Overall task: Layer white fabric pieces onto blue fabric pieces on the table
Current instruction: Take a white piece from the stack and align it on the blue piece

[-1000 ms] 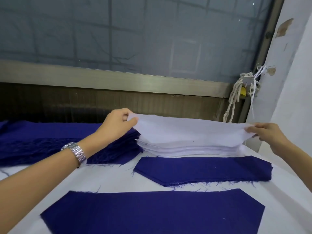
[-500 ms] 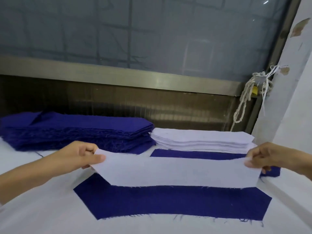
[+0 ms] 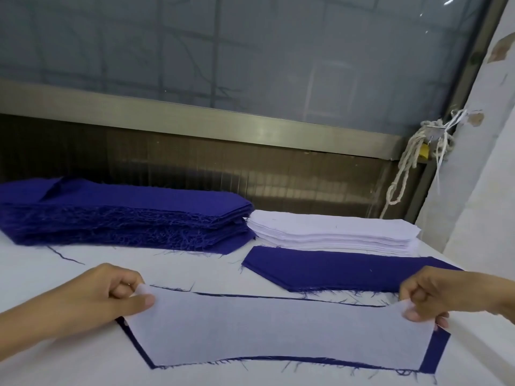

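Observation:
A white fabric piece [image 3: 278,330] lies stretched over a near blue fabric piece [image 3: 439,349], whose edges show along the right, left and bottom. My left hand [image 3: 111,293] pinches the white piece's left corner. My right hand [image 3: 434,296] pinches its right corner. Behind it a second blue piece [image 3: 334,270] lies bare on the table. A stack of white pieces [image 3: 331,232] sits at the back right, and a thick stack of blue pieces [image 3: 125,215] sits at the back left.
The table [image 3: 55,263] has a white cover. A window frame [image 3: 195,126] and dark panel run along the back. A knotted rope [image 3: 404,174] hangs at the back right beside a white wall [image 3: 479,190].
Both hands carried the white piece from the white stack toward me and lowered it onto the near blue piece, which it now mostly covers.

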